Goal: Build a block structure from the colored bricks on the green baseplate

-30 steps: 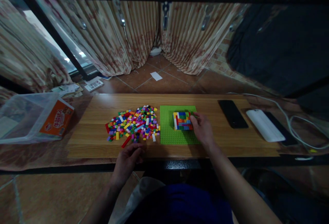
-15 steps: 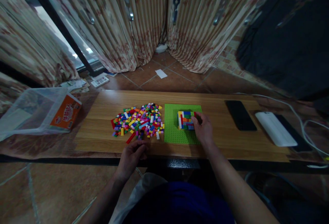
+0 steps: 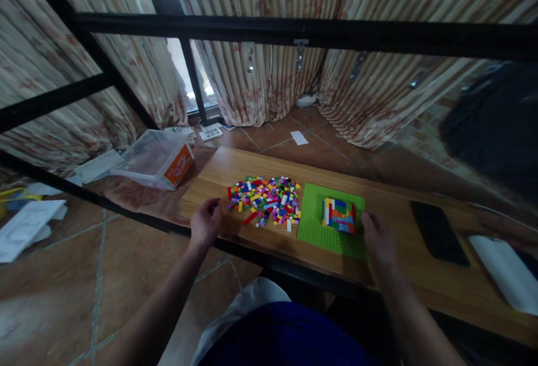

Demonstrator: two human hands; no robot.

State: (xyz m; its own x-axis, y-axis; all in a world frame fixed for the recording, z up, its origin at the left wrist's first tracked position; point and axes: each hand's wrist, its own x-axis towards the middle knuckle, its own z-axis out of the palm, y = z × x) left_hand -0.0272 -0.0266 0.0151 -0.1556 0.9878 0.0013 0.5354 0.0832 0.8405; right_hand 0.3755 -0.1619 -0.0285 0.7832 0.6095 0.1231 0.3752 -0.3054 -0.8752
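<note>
A bright green baseplate (image 3: 313, 226) lies on the wooden board. On it stands a low block structure of building bricks (image 3: 341, 216), with white and yellow along its left side and mixed colours on top. My right hand (image 3: 378, 237) is at the plate's right edge, apart from the structure; its fingers are bent together and slightly blurred, and whatever they may hold is hidden. Left of the plate spreads a pile of loose building bricks (image 3: 269, 200). Beside the pile's left end, my left hand (image 3: 205, 223) hovers over the board with curled fingers, their contents not visible.
A clear plastic bin (image 3: 153, 156) with an orange label stands beyond the board's left end. To the right lie a black phone (image 3: 439, 231) and a white oblong device (image 3: 504, 270). A black metal bar (image 3: 269, 27) crosses above the board.
The view has swung left. My right hand has come off the brick structure to the plate's right edge. My left hand has moved left, from the pile's front to its left end.
</note>
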